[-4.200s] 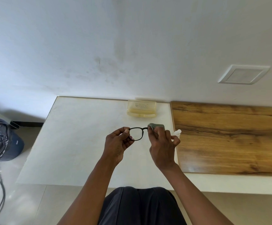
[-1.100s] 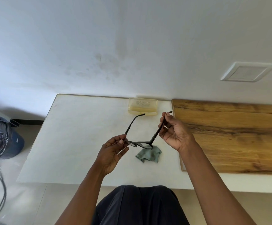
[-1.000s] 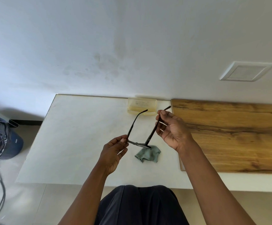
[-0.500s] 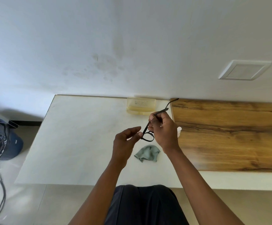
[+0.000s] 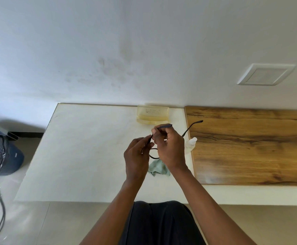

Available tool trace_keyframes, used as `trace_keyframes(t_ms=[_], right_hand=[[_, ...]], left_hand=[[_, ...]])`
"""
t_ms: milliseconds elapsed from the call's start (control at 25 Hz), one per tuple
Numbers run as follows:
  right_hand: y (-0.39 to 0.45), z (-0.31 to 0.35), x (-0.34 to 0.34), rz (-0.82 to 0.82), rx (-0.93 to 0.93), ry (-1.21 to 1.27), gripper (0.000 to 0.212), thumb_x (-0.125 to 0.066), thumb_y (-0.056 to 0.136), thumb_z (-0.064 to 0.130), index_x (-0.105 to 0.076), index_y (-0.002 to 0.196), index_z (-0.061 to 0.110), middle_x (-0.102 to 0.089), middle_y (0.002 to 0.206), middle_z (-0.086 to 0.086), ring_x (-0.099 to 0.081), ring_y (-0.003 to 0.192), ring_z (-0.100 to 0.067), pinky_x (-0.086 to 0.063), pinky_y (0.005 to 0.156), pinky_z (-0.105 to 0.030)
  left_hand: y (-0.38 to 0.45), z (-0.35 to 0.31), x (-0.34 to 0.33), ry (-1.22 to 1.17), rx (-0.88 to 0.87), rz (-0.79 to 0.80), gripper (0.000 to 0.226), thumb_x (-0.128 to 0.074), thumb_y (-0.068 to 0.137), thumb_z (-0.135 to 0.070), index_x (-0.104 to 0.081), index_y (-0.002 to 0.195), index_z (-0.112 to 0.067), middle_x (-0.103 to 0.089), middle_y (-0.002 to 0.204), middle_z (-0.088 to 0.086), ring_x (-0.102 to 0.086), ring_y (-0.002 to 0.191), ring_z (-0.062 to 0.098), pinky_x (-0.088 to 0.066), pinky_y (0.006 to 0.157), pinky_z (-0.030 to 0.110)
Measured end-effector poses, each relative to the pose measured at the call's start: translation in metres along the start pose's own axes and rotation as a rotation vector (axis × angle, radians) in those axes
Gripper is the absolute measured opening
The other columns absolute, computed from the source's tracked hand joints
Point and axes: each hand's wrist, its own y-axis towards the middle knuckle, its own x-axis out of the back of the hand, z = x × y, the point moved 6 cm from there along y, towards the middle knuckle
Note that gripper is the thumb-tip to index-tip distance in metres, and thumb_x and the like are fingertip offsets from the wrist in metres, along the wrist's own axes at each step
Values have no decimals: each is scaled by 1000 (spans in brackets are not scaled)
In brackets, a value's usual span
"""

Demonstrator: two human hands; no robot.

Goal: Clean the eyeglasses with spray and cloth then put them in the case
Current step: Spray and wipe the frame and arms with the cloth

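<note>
Both hands (image 5: 169,147) pinching eyeglasses (image 5: 192,127)

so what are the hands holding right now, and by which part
Both hold the black-framed eyeglasses: the right hand pinches one temple arm near its tip, the left hand has its grip at the frame's front, by the hinge.
</note>
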Motion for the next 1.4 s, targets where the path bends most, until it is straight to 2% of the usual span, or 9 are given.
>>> trace_keyframes(t_ms=[160, 280, 400, 520, 640, 720, 880, 1160, 1400], right_hand=[[-4, -7, 1, 20, -41, 43, 11, -62, 87, 19, -63, 94, 11, -66, 81, 3, -63, 73, -7, -48, 66, -10], [-12, -22, 11, -16, -95, 103, 1, -60, 89, 18, -61, 89, 17, -65, 76, 5, -65, 70, -10, -53, 65, -19], [-19, -66, 23, -74, -264, 39, 17, -48, 95, 21, -55, 79, 19, -62, 66, 3, -65, 64, -18, -55, 64, -34], [-27, -124, 34, -97, -544, -89, 35, -39, 96, 33, -52, 65, 20, -60, 64, -5, -64, 71, -33, -52, 73, -51], [-34, -158, 49, -104, -710, -193, 43, -45, 90, 47, -52, 62, 15, -63, 66, -11, -64, 71, -35, -52, 69, -45], [-30, -166, 56, -122, -720, -242, 41, -60, 80, 51, -53, 71, 11, -64, 75, -11, -63, 75, -32, -47, 63, -39], [-8, -166, 59, -166, -622, -299, 56, -78, 70, 33, -47, 104, 2, -57, 104, -17, -54, 95, -33, -37, 69, -31], [-1, -164, 45, -106, -498, -254, 42, -69, 81, 20, -49, 111, -3, -59, 108, -21, -54, 100, -36, -38, 79, -32], [-19, -126, 30, 12, -401, 49, 42, -55, 79, 23, -43, 118, 13, -56, 105, -6, -56, 96, -25, -45, 79, -34]], left_hand=[[3, 6, 3, 18, 3, -41, 23, -66, 80, 2, -70, 102, -5, -63, 88, -3, -57, 80, -15, -43, 68, 2], [5, 14, 7, -28, 81, -73, 21, -67, 80, 1, -71, 100, -4, -64, 87, -2, -58, 77, -15, -43, 68, 3], [7, 23, 12, -84, 154, -96, 19, -67, 80, 0, -71, 99, -3, -64, 88, -3, -59, 77, -12, -44, 69, 4], [10, 35, 16, -114, 224, -118, 17, -68, 80, -5, -71, 96, -12, -67, 92, -1, -63, 86, 3, -49, 77, 14], [9, 45, 18, -177, 289, -126, 22, -69, 80, -7, -69, 86, -28, -67, 90, -6, -65, 91, 19, -51, 83, 29], [8, 51, 18, -246, 340, -133, 28, -69, 80, -5, -69, 82, -33, -69, 92, -2, -65, 90, 19, -52, 86, 36], [9, 56, 18, -311, 384, -141, 32, -69, 79, -3, -70, 79, -35, -70, 94, 1, -63, 88, 16, -51, 90, 42], [9, 55, 18, -301, 389, -147, 31, -69, 78, -4, -69, 78, -35, -69, 90, -1, -63, 85, 16, -51, 84, 34], [9, 49, 15, -307, 396, -131, 27, -69, 78, -4, -69, 80, -31, -70, 89, -1, -63, 80, 9, -50, 82, 31]])
